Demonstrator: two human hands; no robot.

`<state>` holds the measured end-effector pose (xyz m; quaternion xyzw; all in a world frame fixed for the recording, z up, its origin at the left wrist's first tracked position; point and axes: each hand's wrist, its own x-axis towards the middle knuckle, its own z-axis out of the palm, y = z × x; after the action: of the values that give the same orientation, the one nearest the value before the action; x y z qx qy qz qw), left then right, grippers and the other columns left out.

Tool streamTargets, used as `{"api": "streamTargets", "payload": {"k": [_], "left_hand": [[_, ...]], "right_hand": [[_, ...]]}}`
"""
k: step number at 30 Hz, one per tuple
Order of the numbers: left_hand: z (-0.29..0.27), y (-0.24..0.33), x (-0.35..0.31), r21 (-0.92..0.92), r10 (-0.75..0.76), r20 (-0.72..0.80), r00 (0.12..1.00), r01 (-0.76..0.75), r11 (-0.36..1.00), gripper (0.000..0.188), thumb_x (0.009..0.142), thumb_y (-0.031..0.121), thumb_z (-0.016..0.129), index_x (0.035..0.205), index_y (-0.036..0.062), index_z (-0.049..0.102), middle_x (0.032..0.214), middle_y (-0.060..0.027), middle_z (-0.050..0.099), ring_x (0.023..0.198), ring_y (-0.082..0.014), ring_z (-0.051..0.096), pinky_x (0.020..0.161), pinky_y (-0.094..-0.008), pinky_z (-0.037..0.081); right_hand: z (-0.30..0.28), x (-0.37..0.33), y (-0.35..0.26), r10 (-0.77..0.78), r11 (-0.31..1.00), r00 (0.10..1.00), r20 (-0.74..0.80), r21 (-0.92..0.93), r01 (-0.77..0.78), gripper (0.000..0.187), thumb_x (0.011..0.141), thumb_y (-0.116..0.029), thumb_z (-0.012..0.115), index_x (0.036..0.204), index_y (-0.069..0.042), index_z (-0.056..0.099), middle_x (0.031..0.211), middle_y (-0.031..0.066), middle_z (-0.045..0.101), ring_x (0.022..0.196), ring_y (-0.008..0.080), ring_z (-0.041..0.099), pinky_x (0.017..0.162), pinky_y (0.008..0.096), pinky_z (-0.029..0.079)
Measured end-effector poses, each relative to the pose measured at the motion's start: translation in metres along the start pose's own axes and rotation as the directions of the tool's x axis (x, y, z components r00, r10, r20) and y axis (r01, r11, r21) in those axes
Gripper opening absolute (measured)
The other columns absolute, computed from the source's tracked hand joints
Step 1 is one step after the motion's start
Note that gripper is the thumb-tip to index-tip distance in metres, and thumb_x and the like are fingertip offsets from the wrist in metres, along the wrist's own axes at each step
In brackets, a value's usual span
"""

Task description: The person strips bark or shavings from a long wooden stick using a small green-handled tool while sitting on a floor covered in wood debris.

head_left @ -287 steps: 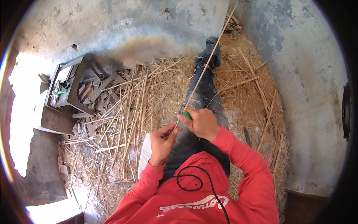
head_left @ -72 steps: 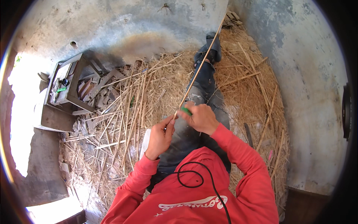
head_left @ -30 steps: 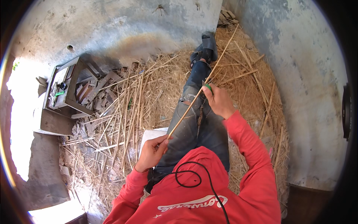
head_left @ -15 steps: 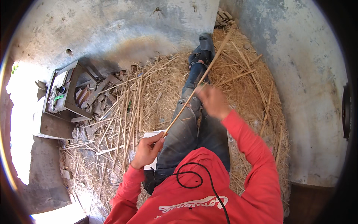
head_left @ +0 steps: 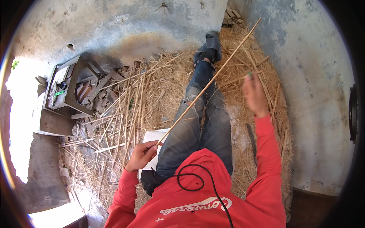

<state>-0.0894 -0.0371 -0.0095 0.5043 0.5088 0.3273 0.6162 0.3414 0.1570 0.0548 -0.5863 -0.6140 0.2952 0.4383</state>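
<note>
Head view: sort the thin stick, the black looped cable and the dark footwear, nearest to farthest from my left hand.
1. Thin stick: held in your left hand.
2. Black looped cable: right of that hand, lying on the red hoodie.
3. Dark footwear: farthest, near the picture's top.

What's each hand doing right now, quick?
Left hand: closed, pinching the thin stick.
Right hand: blurred, seemingly holding something green; how tightly closed, unclear.

Straw-littered floor around and below left fingers; stained grey wall beyond them; patchy second wall well right; wooden furniture piece ahead-left of fingers, bright ragged opening farther left.
</note>
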Motion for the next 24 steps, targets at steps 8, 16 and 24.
{"api": "streamTargets", "payload": {"k": [8,16,24], "left_hand": [[0.041,0.028,0.024,0.002,0.091,0.019,0.996,-0.091,0.996,0.030,0.112,0.012,0.056,0.134,-0.0019,0.069,0.075,0.0035,0.054,0.067,-0.0040,0.047,0.060,-0.0228,0.039],[0.047,0.022,0.018,0.136,0.113,-0.084,0.990,-0.101,0.986,0.030,0.109,0.011,0.062,0.134,-0.0017,0.071,0.073,0.0026,0.057,0.065,-0.0042,0.050,0.059,-0.0235,0.042],[0.045,0.015,0.016,0.203,0.157,-0.125,0.980,-0.130,0.970,0.031,0.108,0.012,0.064,0.135,-0.0010,0.071,0.071,0.0016,0.060,0.064,-0.0041,0.053,0.058,-0.0238,0.045]], "right_hand": [[0.115,-0.115,-0.052,-0.351,0.860,0.818,0.456,-0.189,0.474,0.046,0.104,-0.047,0.061,0.097,-0.002,0.070,0.059,0.0198,0.062,0.060,0.0443,0.068,0.055,0.0503,0.051],[0.088,-0.063,-0.029,-0.186,0.913,0.934,0.306,-0.298,0.280,0.045,0.107,-0.044,0.057,0.098,-0.003,0.072,0.064,0.0243,0.064,0.061,0.0451,0.067,0.055,0.0525,0.048],[0.079,-0.041,-0.015,-0.149,0.960,0.967,0.208,-0.203,0.191,0.053,0.105,-0.056,0.054,0.109,-0.006,0.072,0.069,0.0257,0.068,0.072,0.0475,0.071,0.065,0.0551,0.057]]}}
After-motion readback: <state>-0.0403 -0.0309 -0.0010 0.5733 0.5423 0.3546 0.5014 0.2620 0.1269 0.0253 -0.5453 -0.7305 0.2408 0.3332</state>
